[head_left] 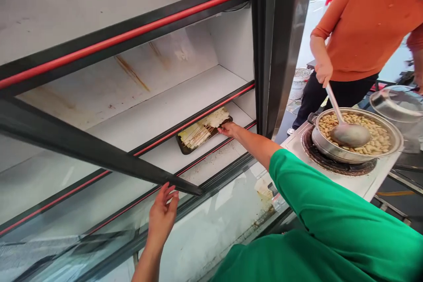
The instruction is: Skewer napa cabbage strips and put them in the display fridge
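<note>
My right hand reaches into the cabinet and grips the right end of a dark tray. Pale skewered food with thin sticks lies on that tray, which sits on a low white shelf. Its far edge is partly covered by the shelf rail above. My left hand is raised by the lower end of the dark frame of a glass door. Its fingers are apart and slightly bent, with the tips at or near the frame; I cannot tell whether they touch. It holds nothing.
White shelves with red-striped rails rise above the tray. At right, a person in an orange top holds a ladle in a pan of peanuts on a burner. A glass lid is beside it.
</note>
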`<state>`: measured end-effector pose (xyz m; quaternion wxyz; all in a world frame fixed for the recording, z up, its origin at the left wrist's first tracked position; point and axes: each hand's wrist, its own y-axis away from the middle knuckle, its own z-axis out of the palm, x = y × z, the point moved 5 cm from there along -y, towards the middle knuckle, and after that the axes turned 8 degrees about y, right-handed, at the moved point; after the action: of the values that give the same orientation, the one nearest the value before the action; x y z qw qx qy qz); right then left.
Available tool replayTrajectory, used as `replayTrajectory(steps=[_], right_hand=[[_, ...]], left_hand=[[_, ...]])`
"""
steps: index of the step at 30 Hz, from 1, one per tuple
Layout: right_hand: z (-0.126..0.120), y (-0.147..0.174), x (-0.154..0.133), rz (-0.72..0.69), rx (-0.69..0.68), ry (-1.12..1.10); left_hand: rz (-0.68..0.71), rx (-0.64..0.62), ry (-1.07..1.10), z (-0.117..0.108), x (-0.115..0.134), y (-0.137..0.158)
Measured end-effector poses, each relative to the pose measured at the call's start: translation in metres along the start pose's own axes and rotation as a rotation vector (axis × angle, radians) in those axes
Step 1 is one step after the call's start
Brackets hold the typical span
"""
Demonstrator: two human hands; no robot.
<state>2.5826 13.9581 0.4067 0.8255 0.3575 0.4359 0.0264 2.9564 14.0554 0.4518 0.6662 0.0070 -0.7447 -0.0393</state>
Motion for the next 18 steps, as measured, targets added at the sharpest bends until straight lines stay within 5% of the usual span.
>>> replayTrajectory(steps=[3, 8, 13, 18], right_hand=[[0.001, -0.002, 0.002, 0.027, 0.041, 0.008], [-0.003, 0.01, 0.004, 0.063, 0.024, 0.001], [-0.012, 0.036, -0.002, 0.087, -0.016, 0.072], [-0.05, 0.099, 0.052, 0.035, -0.094, 0.099]], left_hand=[[0.07, 0.043, -0.077, -0.002, 0.017, 0.002], [0.192, 0.23, -0.534, -0.015, 0.057, 0.006], [0.18, 0.268, -0.779, -0.011, 0.082, 0.002], [0.092, 0.227, -0.893, -0.013, 0.09, -0.011]])
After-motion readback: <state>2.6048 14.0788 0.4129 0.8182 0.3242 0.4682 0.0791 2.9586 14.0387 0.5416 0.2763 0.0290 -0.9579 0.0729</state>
